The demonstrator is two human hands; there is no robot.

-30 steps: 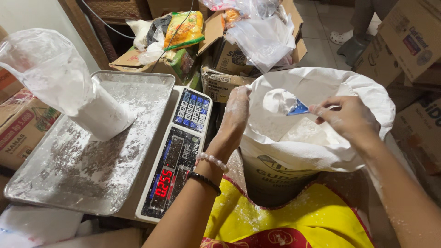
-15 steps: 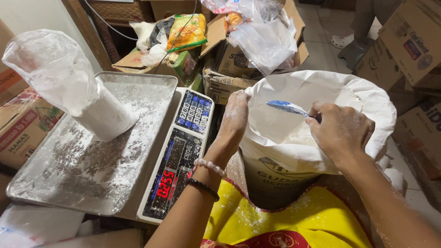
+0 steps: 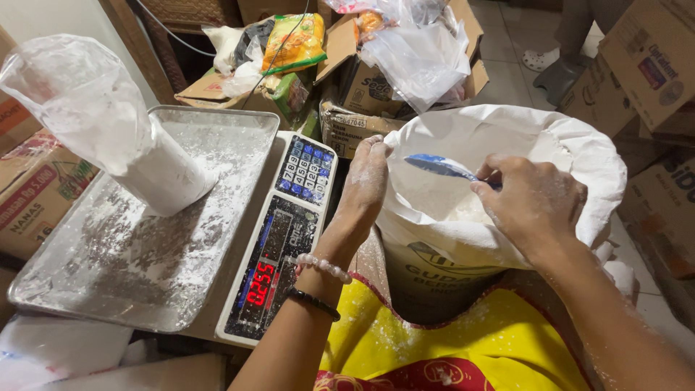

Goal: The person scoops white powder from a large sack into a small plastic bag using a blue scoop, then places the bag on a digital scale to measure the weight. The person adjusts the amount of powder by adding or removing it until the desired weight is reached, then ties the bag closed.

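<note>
Over the sack's mouth, my right hand pinches the handle of a light, stiff blue scoop; I'd keep hold at the handle end. My left hand grips the soft white sack by its rolled rim. Its powder looks loose and spill-prone.

A blue scoop is showing against the white sack, whose lower front is carrying dark olive print. White powder is dusting the right hand and the left hand — the left wrist is wearing a pale pink bead bracelet and a black band. The scale is glowing with red digits on a black panel, its keypad showing blue and white keys. The silver tray is lying speckled white — the clear bag on it is looking milky white. A yellow cloth with red patterning is showing below.
</note>
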